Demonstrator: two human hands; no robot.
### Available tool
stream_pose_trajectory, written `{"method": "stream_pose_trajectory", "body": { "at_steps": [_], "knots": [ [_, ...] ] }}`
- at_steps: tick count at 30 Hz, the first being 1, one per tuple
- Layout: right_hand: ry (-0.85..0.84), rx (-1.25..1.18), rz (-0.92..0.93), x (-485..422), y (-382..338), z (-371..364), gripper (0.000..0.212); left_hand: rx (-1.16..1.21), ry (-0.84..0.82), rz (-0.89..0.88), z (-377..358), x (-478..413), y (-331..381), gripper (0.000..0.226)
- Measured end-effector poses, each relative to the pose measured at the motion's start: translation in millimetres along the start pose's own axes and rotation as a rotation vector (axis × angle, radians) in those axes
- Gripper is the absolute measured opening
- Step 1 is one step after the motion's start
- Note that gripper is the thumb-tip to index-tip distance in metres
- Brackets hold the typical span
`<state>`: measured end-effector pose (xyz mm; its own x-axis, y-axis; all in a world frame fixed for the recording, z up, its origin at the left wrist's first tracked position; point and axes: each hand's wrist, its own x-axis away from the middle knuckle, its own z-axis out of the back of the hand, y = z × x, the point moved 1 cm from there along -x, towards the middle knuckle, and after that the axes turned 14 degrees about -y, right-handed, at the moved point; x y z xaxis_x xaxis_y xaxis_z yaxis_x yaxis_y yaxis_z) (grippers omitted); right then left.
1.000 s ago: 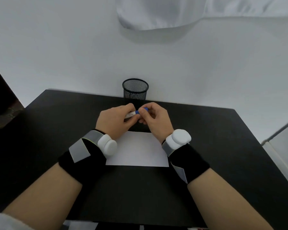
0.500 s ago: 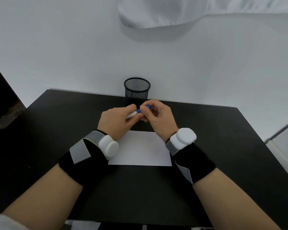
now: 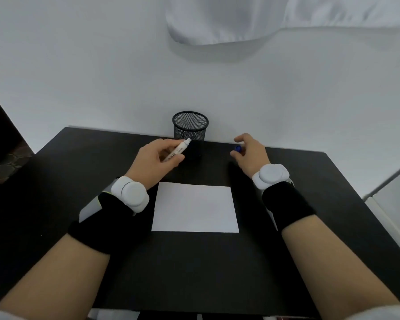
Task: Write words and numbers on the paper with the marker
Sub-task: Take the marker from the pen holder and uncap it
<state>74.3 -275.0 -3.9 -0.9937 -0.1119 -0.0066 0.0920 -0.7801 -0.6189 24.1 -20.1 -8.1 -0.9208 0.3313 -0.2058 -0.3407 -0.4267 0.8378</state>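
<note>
A blank white sheet of paper lies flat in the middle of the black table. My left hand grips a white marker beyond the paper's far left corner, its uncapped tip pointing up and to the right. My right hand is beyond the paper's far right corner and pinches the marker's blue cap between thumb and fingers, low over the table. Both hands are off the paper.
A black mesh pen cup stands at the table's far edge against the white wall, just behind the marker tip. White cloth hangs on the wall above. A white ledge runs along the table's right side.
The hands were together over the paper's far edge, both on the capped marker. The cap has come off; my right hand has moved right with it and my left keeps the marker.
</note>
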Motion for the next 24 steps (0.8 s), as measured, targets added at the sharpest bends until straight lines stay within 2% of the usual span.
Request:
{"method": "stream_pose_trajectory", "body": {
  "at_steps": [6,9,11,13,15,17,21,24],
  "knots": [
    [-0.059,-0.006,-0.09,-5,6,-10,0.054,0.215,-0.022,0.091,-7,-1,7,0.017],
    [-0.012,-0.021,-0.076,-3,8,-10,0.066,0.295,-0.033,0.107,-8,0,9,0.017],
    [0.133,0.036,0.044,4,2,-7,0.056,0.359,-0.047,0.125,-8,0,10,0.021],
    [0.273,0.073,0.269,16,-15,-6,0.034,0.419,-0.061,0.158,-9,-1,11,0.024],
    [0.264,0.079,0.504,27,-38,-13,0.023,0.455,-0.07,0.198,-10,-1,11,0.026],
    [0.153,0.112,0.651,34,-54,-27,0.028,0.489,-0.073,0.216,-13,0,11,0.025],
    [0.063,0.358,0.736,34,-61,-54,0.048,0.574,-0.082,0.162,-19,3,15,0.024],
    [0.115,0.404,0.716,31,-58,-54,0.041,0.542,-0.152,0.162,-21,3,18,0.024]
  ]
}}
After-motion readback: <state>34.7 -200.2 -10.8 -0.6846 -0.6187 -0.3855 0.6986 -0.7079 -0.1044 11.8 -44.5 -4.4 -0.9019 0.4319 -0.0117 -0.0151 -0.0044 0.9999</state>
